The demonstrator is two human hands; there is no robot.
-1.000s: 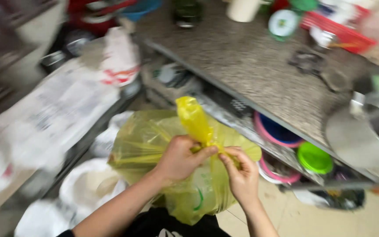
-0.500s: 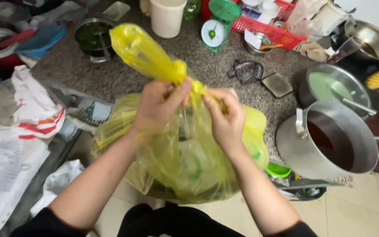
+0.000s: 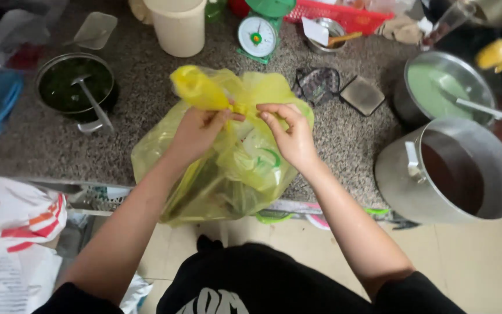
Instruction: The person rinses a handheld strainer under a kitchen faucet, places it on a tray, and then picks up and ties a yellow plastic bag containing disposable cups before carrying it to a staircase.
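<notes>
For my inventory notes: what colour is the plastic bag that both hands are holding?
The plastic bag is translucent yellow, seen clearly in the head view, with the left hand and right hand gripping its top.

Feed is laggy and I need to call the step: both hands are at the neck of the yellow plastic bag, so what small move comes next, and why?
Probably pull the two ends apart to tighten the knot. The left hand grips the twisted top of the translucent yellow plastic bag, the right hand pinches the strand beside it, and the neck looks gathered but loose. The bag rests at the edge of the speckled stone counter.
</notes>
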